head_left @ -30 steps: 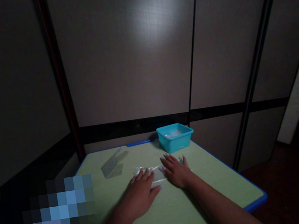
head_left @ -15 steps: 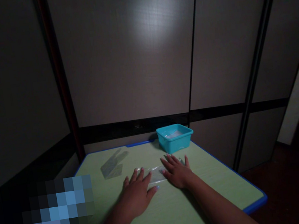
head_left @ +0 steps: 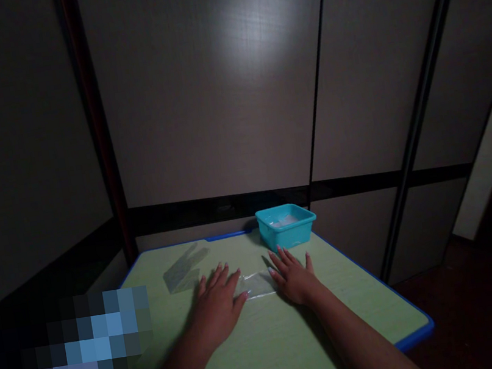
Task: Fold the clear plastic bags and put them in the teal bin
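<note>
A clear plastic piece [head_left: 259, 285] lies flat on the green tabletop [head_left: 253, 356], between my two hands. My left hand [head_left: 218, 304] rests at its left end, palm down, fingers spread. On the right end lies my right hand [head_left: 296, 279], also palm down with the fingers apart, hiding part of the plastic. Neither hand grips anything. Beyond my left hand, a flat, see-through plastic glove shape [head_left: 185, 270] is spread on the table.
A turquoise basket [head_left: 288, 237] with clear plastic inside stands at the table's back right corner. Dark cabinet panels [head_left: 210, 103] rise behind the table. A pixelated patch covers the lower left.
My left hand has slid left and slightly away from me, showing more of the plastic's left part. My right hand has shifted a little forward.
</note>
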Action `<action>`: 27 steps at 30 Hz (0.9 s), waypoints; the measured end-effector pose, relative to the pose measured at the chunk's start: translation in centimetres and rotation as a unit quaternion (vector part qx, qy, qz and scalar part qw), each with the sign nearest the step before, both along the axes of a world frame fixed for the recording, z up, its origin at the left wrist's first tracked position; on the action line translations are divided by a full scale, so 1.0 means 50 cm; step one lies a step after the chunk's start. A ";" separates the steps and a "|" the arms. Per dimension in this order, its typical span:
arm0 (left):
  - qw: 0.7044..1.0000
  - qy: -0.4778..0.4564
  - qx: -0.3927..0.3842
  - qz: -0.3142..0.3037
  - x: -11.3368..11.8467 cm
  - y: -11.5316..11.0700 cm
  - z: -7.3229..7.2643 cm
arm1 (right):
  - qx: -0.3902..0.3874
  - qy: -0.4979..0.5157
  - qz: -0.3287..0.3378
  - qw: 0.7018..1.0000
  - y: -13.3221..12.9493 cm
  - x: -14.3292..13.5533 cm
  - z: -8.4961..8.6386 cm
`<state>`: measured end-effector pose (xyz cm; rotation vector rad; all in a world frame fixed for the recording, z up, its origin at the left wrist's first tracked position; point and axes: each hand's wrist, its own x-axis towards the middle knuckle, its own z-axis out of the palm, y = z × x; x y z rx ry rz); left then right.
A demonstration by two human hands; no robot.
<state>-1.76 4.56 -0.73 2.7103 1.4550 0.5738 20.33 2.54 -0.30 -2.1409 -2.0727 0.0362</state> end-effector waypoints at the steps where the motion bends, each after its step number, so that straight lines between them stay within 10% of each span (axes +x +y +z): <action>1: 1.000 -0.003 -0.004 -0.028 0.002 -0.001 0.002 | 0.010 0.005 0.013 1.000 -0.001 -0.003 0.002; 7: 0.986 -0.001 -0.053 -0.160 0.011 -0.006 -0.004 | 0.012 0.048 0.103 0.993 -0.010 -0.023 0.012; 27: 0.967 0.061 -0.109 -0.220 0.007 -0.001 -0.009 | -0.034 0.020 0.096 0.995 -0.001 -0.017 -0.007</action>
